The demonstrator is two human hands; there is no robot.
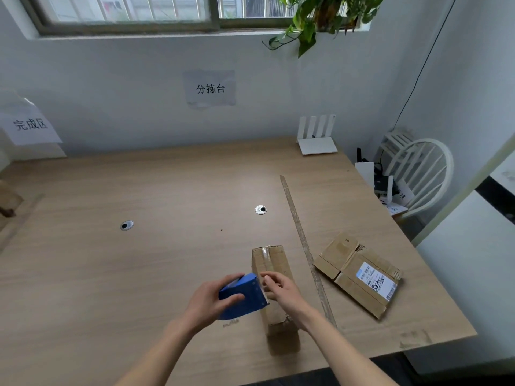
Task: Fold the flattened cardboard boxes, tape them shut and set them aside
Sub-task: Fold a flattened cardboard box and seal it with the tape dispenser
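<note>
Cardboard box stands folded on the tabltop's near side, just left of the flattened box; my left hand grasps the blue tape dispenser; my right hand pinches at its tape end, I judge; taping is underway; next, draw tape along the seam.

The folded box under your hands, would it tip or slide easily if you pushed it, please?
The folded box looks narrow and fairly tall, so a sideways push would probably tip it. Being cardboard on a smooth table, it likely slides readily. It is probably light, and its torn near end suggests the walls may dent.
</note>
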